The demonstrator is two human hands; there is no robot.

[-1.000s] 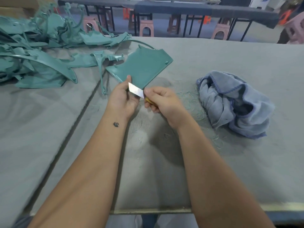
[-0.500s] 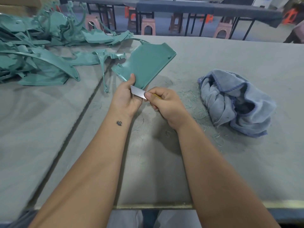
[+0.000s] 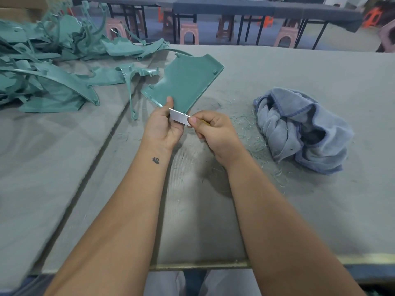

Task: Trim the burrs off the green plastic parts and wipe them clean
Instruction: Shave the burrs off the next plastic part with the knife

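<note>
While left hand [image 3: 163, 127] grips panel [image 3: 186, 84] | right hand [image 3: 215, 133] pinches blade [image 3: 179, 119] | towel [image 3: 303, 129] near

A grey felt-covered counter [image 3: 277, 210] carries everything, with a dark seam [image 3: 102, 144] running along it at the left. Beyond its far edge stand dark-topped tables [image 3: 235, 8] on black legs, and under them pink plastic stools [image 3: 189, 33] — one more [image 3: 285, 38] farther right. An orange stool [image 3: 373, 16] shows at the back, blurred. A cardboard box [image 3: 23, 7] sits top left.
</note>
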